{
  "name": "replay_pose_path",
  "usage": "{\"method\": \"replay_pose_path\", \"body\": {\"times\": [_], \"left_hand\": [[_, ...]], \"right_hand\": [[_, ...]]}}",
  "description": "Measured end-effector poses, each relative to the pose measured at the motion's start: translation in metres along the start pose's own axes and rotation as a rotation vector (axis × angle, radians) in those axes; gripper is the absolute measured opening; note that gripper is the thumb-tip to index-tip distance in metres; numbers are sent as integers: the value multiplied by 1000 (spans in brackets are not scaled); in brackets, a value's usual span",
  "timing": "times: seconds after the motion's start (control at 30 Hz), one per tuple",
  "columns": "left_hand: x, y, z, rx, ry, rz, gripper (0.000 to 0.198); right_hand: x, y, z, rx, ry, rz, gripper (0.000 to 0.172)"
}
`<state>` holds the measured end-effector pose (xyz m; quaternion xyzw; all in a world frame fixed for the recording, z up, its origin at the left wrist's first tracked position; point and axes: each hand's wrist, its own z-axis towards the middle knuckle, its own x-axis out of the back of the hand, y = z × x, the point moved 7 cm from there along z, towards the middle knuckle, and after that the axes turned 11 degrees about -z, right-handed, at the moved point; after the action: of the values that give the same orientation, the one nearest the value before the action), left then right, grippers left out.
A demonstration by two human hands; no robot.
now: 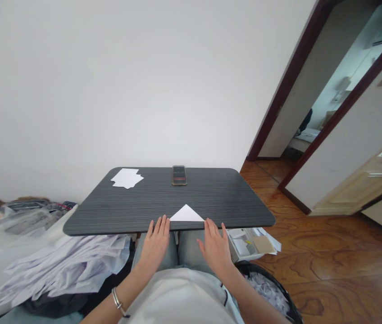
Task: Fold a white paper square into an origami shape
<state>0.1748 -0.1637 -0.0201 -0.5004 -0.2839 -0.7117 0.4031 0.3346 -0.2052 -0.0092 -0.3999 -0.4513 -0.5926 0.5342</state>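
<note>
A white paper triangle point(187, 214) lies flat at the near edge of a dark grey wood-grain table point(211, 198), its point facing away from me. My left hand point(155, 245) is at the table's near edge, its fingertips just beside the triangle's left corner. My right hand point(214, 248) rests the same way by the right corner, fingers spread. Neither hand holds anything. A loose stack of white paper sheets point(126, 178) lies at the far left of the table, and a smartphone point(179, 175) lies at the far edge.
A heap of white sheets point(62, 270) lies to the left of my lap, with folded clothes point(18, 216) behind it. At lower right are an open box of papers point(250, 244) and a black bin of paper scraps point(267, 290). A wooden floor and doorway lie to the right.
</note>
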Motion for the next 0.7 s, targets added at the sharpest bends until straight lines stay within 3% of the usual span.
{"method": "replay_pose_path", "body": {"times": [0.27, 0.37, 0.7], "left_hand": [[1, 3, 3, 0, 24, 1, 44], [2, 5, 3, -13, 29, 7, 44], [21, 5, 7, 17, 73, -39, 44]], "right_hand": [[4, -8, -6, 60, 8, 33, 60], [4, -19, -3, 131, 23, 69, 58], [12, -26, 9, 90, 57, 46, 51]]}}
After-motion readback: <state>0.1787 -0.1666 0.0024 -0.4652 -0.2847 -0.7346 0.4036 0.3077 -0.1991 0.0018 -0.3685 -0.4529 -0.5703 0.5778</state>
